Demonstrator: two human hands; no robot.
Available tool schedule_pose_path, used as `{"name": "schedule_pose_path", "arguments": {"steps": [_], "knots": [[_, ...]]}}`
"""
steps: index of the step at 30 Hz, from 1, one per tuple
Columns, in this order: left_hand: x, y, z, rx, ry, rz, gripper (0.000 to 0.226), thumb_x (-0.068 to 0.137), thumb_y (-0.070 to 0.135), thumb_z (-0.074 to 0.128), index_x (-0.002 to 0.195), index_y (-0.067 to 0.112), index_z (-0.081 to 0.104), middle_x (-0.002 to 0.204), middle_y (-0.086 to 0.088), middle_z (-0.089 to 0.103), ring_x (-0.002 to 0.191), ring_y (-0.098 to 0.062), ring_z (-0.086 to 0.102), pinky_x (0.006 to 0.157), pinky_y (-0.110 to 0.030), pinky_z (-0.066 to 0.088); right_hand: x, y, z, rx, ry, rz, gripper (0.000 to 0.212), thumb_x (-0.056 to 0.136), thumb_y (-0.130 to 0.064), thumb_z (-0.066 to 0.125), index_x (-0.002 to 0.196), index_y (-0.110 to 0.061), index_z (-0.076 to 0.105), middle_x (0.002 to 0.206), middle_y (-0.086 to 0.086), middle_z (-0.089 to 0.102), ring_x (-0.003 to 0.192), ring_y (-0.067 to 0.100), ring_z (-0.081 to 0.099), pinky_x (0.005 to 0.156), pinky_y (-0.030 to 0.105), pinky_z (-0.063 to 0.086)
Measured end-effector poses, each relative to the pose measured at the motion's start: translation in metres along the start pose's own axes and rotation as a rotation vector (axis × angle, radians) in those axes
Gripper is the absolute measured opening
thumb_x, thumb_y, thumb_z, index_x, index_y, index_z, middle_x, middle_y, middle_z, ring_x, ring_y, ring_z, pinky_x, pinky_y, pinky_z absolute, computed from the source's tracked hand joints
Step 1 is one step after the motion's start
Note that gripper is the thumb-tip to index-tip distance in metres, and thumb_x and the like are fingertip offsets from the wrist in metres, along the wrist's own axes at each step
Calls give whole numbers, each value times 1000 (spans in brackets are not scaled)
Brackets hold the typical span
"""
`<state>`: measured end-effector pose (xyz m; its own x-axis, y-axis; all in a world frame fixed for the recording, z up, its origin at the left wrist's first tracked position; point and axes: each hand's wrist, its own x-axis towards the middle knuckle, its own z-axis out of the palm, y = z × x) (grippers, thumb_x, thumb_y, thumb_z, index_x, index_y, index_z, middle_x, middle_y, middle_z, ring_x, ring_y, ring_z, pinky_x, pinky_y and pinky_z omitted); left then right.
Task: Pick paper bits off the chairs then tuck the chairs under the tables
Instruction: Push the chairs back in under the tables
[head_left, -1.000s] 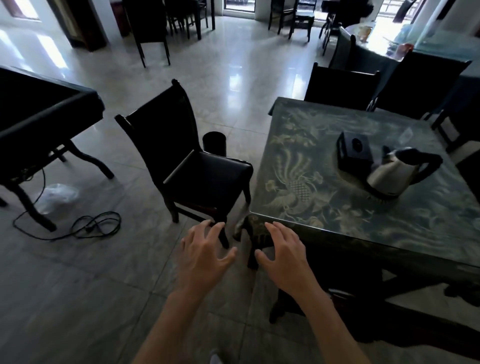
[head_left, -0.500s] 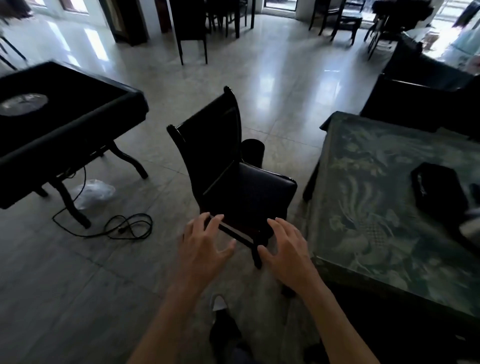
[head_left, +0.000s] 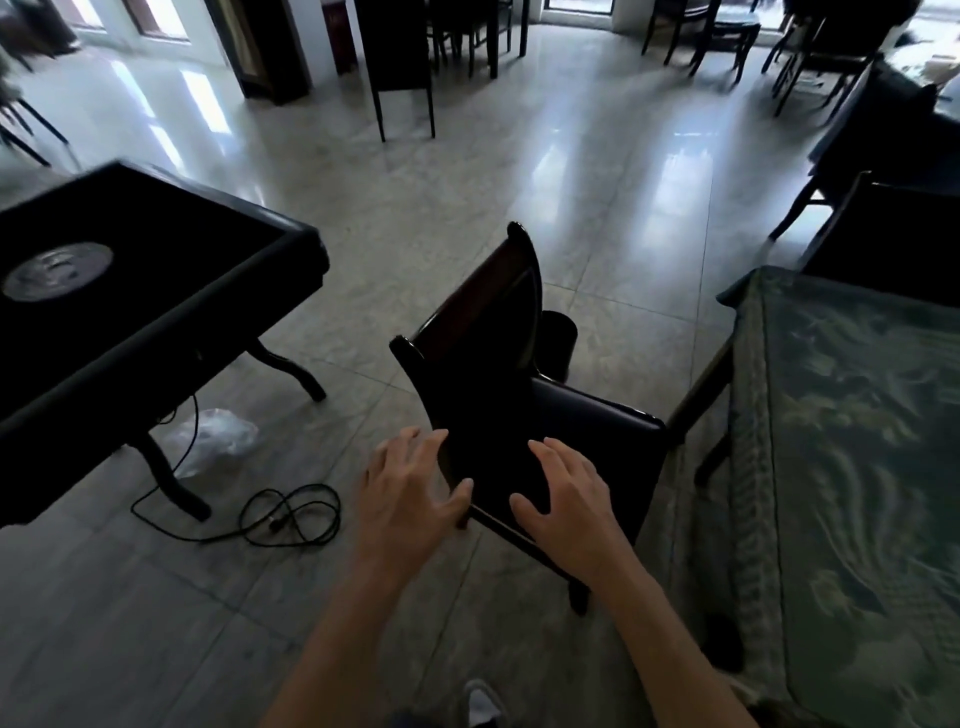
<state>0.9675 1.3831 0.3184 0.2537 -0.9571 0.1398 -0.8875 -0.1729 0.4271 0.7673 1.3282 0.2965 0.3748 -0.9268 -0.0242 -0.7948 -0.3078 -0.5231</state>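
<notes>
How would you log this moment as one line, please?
hands: left, right open over chair | chair beside green table, untucked | paper: none seen

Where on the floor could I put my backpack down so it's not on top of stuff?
The tiles between the black table and the dark chair are bare, as is the shiny stretch beyond the chair's back. It is crowded under the black table's corner, where a plastic bag and a tangled cable lie, and tight between chair and green-clothed table.
</notes>
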Motion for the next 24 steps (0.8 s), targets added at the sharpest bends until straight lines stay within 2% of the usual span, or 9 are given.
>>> {"name": "schedule_pose_path", "arguments": {"steps": [11, 19, 24], "knots": [[152, -119, -13, -18, -50, 104, 67, 79, 65, 46, 136, 29, 45, 136, -5, 49, 125, -28, 45, 100, -44, 44, 142, -83, 50, -14, 55, 115, 73, 88, -50, 58, 151, -26, 29, 157, -1, 29, 146, 20, 21, 119, 43, 23], [254, -187, -46, 1, -129, 236, 70, 79, 67, 45, 139, 32, 40, 141, -3, 47, 128, -26, 44, 99, -45, 44, 232, -157, 79, 5, 158, 246, 73, 87, -49, 62, 149, -25, 32, 156, 1, 32, 145, 21, 24, 117, 41, 25], [310, -214, -57, -26, -147, 275, 71, 77, 67, 43, 139, 32, 41, 142, -4, 46, 131, -26, 42, 102, -45, 42, 283, -182, 91, 19, 155, 280, 75, 86, -48, 63, 150, -24, 32, 158, 1, 29, 146, 21, 22, 118, 40, 23]]}}
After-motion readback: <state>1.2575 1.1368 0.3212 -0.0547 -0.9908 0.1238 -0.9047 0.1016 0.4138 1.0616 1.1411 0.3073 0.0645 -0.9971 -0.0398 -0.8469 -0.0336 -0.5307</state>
